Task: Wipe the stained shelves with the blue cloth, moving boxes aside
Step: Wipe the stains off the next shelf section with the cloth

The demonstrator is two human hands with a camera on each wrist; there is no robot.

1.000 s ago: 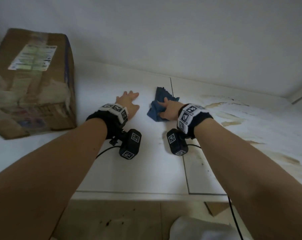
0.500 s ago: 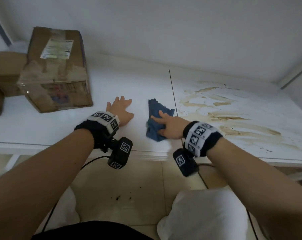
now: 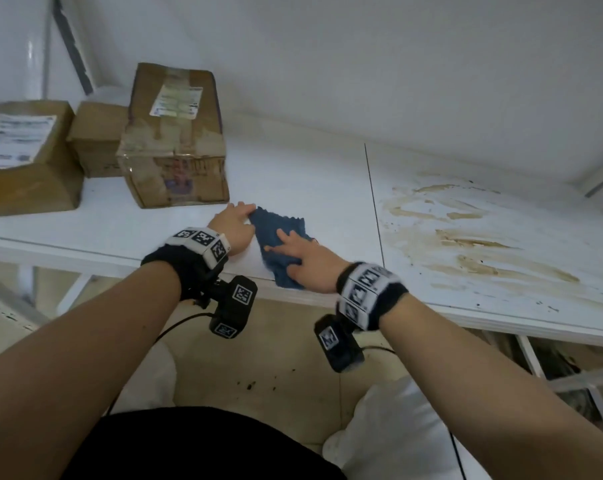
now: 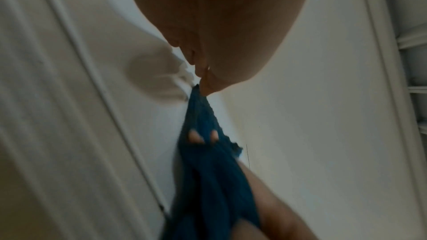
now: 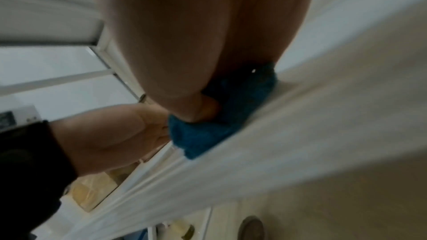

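The blue cloth (image 3: pixel 279 242) lies crumpled on the white shelf (image 3: pixel 310 174), its near end at the front edge. My right hand (image 3: pixel 305 263) rests on top of it with fingers spread and fairly straight; in the right wrist view the thumb presses into the cloth (image 5: pixel 219 127). My left hand (image 3: pixel 232 225) is just left of it and pinches the cloth's far corner, as the left wrist view shows at the cloth (image 4: pixel 203 116). Brown stains (image 3: pixel 466 233) cover the shelf's right panel. A taped cardboard box (image 3: pixel 175 143) stands behind the left hand.
Two more cardboard boxes (image 3: pixel 23 157) (image 3: pixel 95 140) sit at the shelf's left end, against an upright post (image 3: pixel 36 46). A seam (image 3: pixel 372 202) divides the shelf panels. Below the front edge are tiled floor and a white bundle (image 3: pixel 397 438).
My left hand has moved right from flat on the shelf to the cloth's corner. The cloth and right hand have slid toward the front edge. The view has pulled back and shows more boxes.
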